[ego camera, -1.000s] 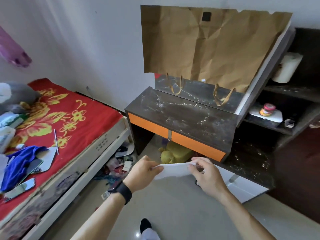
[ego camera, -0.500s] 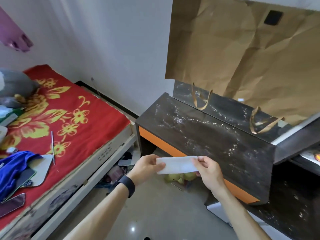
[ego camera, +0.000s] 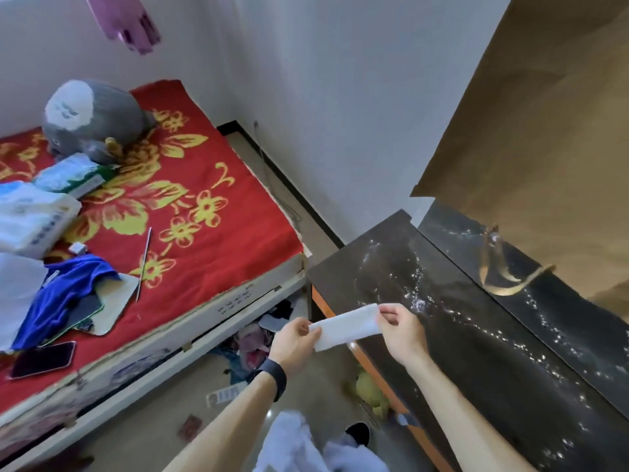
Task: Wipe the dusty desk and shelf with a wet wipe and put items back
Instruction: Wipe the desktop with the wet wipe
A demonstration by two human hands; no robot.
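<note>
A white folded wet wipe (ego camera: 347,326) is stretched between both hands over the left front corner of the desk. My left hand (ego camera: 293,344) pinches its left end, and my right hand (ego camera: 403,333) pinches its right end. The dark desk top (ego camera: 476,335) is streaked with pale dust and has an orange front edge. A brown paper bag (ego camera: 544,148) covers the mirror behind the desk, its handle (ego camera: 503,274) hanging down.
A bed with a red flowered blanket (ego camera: 190,216) stands at the left, holding a grey plush toy (ego camera: 95,120), tissue packs (ego camera: 34,216), blue cloth (ego camera: 64,294) and a phone (ego camera: 42,359). Clutter lies under the bed, and a yellow toy (ego camera: 369,390) sits under the desk.
The view has moved closer to the desk and swung left; the shelf at the right has left the frame. Both hands have risen with the wipe to the desk's left corner.
</note>
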